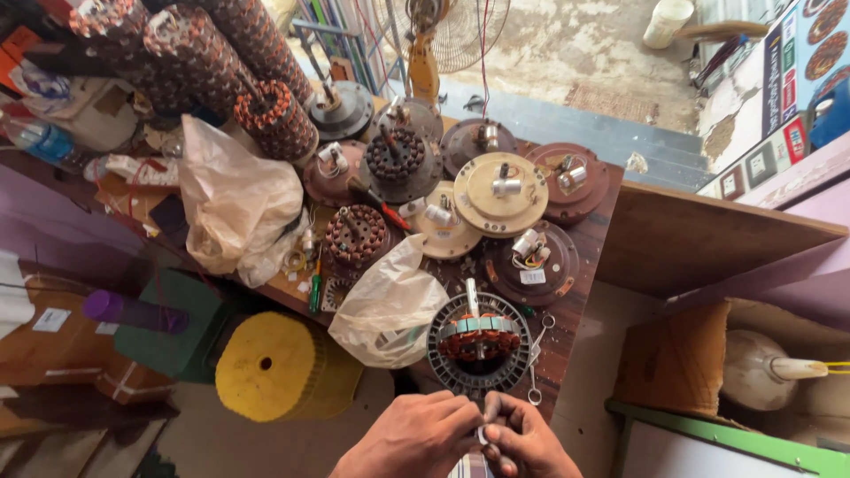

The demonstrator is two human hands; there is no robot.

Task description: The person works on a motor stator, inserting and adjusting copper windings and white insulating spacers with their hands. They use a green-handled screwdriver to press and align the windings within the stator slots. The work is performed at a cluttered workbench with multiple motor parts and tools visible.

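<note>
A round fan stator (479,342) with copper windings and a metal ring lies at the near edge of the wooden bench (584,239). Just below it my left hand (413,436) and my right hand (524,440) meet, fingertips pinched together on a small pale piece (482,434) that I cannot make out. Both hands are close to the stator's near rim but apart from it. A thin metal tool (536,354) lies beside the stator on the right.
Several fan motor housings (500,193) and wound stators (356,235) crowd the bench. Two crumpled plastic bags (390,305) lie left of the stator. A yellow round block (270,365) and green box (181,332) sit below left. A cardboard box (677,358) stands right.
</note>
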